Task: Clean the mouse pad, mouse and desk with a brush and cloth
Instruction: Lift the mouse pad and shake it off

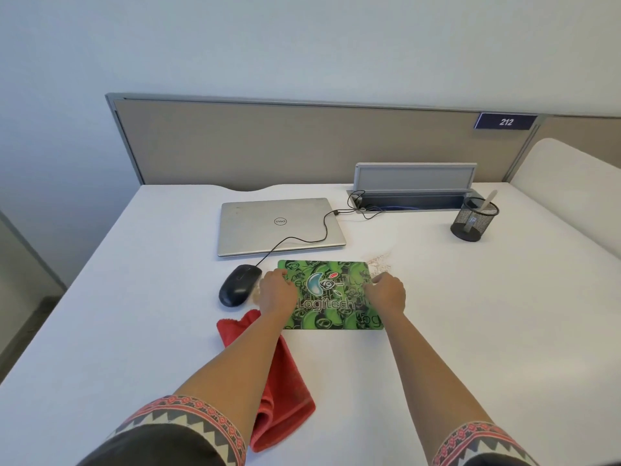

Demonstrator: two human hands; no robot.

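Hands first: on my feed the left hand [277, 290] is curled over the left edge of the green patterned Logitech mouse pad [331, 297] and the right hand [386, 292] over its right edge, so both grip it by the sides, knuckles up. I cannot tell whether the pad is lifted or lies flat on the white desk [470, 331]. Taking the pad as the centre of the dial, the black corded mouse [239, 284] sits at 9 o'clock, off the pad and just beside the left hand. At 7 o'clock the red folded cloth [289, 391] lies on the desk, partly under the left forearm. A scatter of pale crumbs [379, 260] lies at 1 o'clock, by the pad's far right corner. At 11 o'clock lies the closed silver Dell laptop [280, 225]; the mouse's black cable [304, 239] crosses its near right corner toward the grey cable tray [415, 198] at 12 to 1 o'clock. The tray's lid stands open, and inside I see black leads and a blue one. At 2 o'clock, well apart from the pad, stands the round black mesh cup [474, 220]. It holds one pale handle [489, 200] leaning right, its lower end too blurred through the mesh to name. Behind runs the beige partition [268, 142] with a dark blue plate [505, 121] reading 212.
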